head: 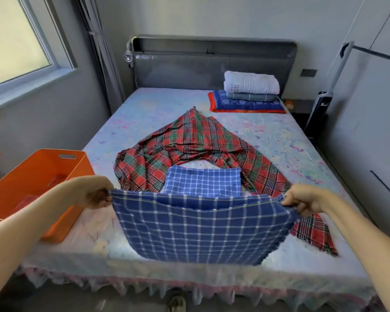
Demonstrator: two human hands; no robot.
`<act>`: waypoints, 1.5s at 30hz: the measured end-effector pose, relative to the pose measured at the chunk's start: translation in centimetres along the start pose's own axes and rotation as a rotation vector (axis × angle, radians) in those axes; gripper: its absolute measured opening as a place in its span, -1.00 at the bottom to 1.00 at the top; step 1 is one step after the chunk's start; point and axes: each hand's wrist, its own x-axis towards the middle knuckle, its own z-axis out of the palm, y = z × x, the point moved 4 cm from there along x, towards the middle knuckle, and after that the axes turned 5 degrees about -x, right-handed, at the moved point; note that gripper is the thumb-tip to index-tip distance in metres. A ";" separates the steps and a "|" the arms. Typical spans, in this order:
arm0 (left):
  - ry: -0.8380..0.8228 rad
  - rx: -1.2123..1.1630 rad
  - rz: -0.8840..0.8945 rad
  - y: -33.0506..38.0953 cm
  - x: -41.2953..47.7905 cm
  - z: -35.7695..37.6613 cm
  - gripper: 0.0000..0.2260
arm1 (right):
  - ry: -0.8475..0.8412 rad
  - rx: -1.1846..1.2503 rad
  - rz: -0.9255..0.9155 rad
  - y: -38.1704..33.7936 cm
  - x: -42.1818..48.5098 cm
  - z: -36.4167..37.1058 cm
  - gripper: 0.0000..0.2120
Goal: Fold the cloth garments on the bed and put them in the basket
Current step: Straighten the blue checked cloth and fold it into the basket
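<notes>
Cloth pieces are lying on the bed [144,109], and one is being held up. From the head camera, the person is holding the dark blue checked cloth [200,228] over the near edge of the bed. The left hand [95,194] is pinching its top left corner, and the right hand [302,200] is pinching its top right corner. The cloth is hanging down between them, already doubled over.

A lighter blue checked cloth [203,182] is lying folded flat just behind it. A big red plaid cloth [189,143] is lying spread out and crumpled around that one. The orange basket [43,176] is sitting at the left side of the bed.

A corner could be slipping from a pinch, and the fold would be falling open. The hanging edge could also be catching the red plaid cloth and dragging it.
</notes>
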 end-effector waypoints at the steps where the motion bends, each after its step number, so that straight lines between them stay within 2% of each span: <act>1: -0.031 -0.045 0.020 0.6 -3.4 2.1 -0.80 | 0.081 0.047 0.013 0.0 1.1 -0.3 -0.63; 4: -0.101 -0.166 0.023 2.7 -3.5 5.9 -0.88 | 0.344 0.070 0.008 -1.3 5.9 -1.9 -0.78; 7: -0.124 -0.416 0.071 5.9 1.3 9.3 -0.83 | 0.477 0.122 -0.017 -3.6 10.8 -2.6 -0.83; 10: -0.112 -0.444 0.094 9.3 7.3 12.1 -0.85 | 0.542 0.179 -0.035 -6.3 16.1 -3.3 -0.86; 13: -0.069 -0.347 0.065 12.4 13.7 14.4 -0.84 | 0.601 0.174 -0.023 -8.6 21.3 -4.1 -0.89; 16: -0.010 -0.329 0.070 14.5 18.7 16.6 -0.90 | 0.629 0.166 0.007 -9.9 26.5 -4.7 -0.80; 19: 0.029 -0.343 0.068 15.1 24.2 18.9 -0.80 | 0.590 0.160 0.059 -10.1 32.0 -5.0 -0.77; 21: 0.078 -0.263 0.074 14.9 27.5 20.2 -0.83 | 0.572 0.158 0.080 -10.0 35.8 -5.2 -0.83; 24: 0.214 -0.134 0.139 15.3 33.1 21.9 -0.77 | 0.593 0.142 0.089 -10.4 41.9 -5.8 -0.84; 27: 0.273 -0.039 0.183 16.1 37.7 24.0 -0.76 | 0.614 0.110 0.092 -10.2 47.6 -6.1 -0.69; 31: 0.297 0.049 0.236 17.2 43.8 27.8 -0.87 | 0.670 0.076 0.128 -9.3 54.9 -6.6 -0.56; 35: 0.336 0.302 0.189 15.1 49.3 30.3 -0.83 | 0.580 -0.102 0.176 -7.7 60.8 -5.6 -0.59; 37: 0.317 0.338 0.169 14.2 50.3 30.7 -0.78 | 0.572 -0.181 0.186 -7.4 61.4 -5.0 -0.59; 40: 0.370 0.421 0.175 13.9 50.8 30.6 -0.71 | 0.676 -0.285 0.152 -8.1 60.8 -4.2 -0.79; 41: 0.421 0.499 0.207 14.0 50.2 30.5 -0.69 | 0.747 -0.382 0.119 -8.5 59.9 -4.0 -0.83; 42: 0.487 0.584 0.276 14.3 49.2 30.3 -0.67 | 0.837 -0.526 0.070 -9.2 58.9 -3.7 -0.73; 44: 0.563 0.740 0.545 14.2 46.0 31.1 -0.66 | 0.980 -0.744 -0.152 -11.0 56.2 -1.4 -0.58; 45: 0.514 0.800 0.704 13.7 43.9 32.5 -0.65 | 0.980 -0.772 -0.297 -12.1 54.9 0.8 -0.57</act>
